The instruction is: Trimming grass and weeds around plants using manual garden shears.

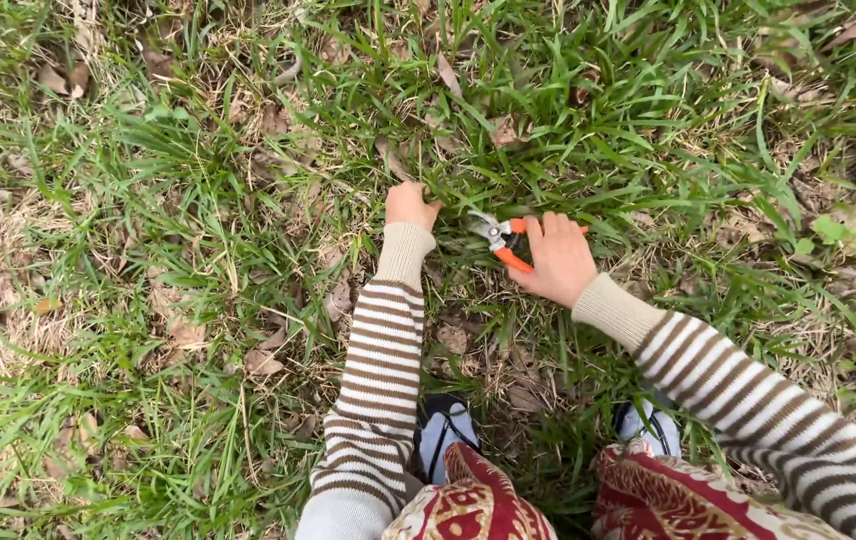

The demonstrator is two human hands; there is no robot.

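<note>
Head view: pruning shears (501, 240) with orange handles and short pale metal blades lie in the right hand (558, 262), fingers wrapped round the handles, blades pointing left toward the left hand (410, 206); that hand is clenched on a tuft of green grass (448, 180) low near the ground, just beside the blade tips. Shears look light and rigid, likely smooth at the handles, best gripped well back on the orange handles, clear of the blades; the grass is soft and limp and probably slips through a loose fist, so a pinch close to the base should hold it. Striped sleeves (378, 370), patterned red trousers (468, 505), dry leaves (263, 362) around.
</note>
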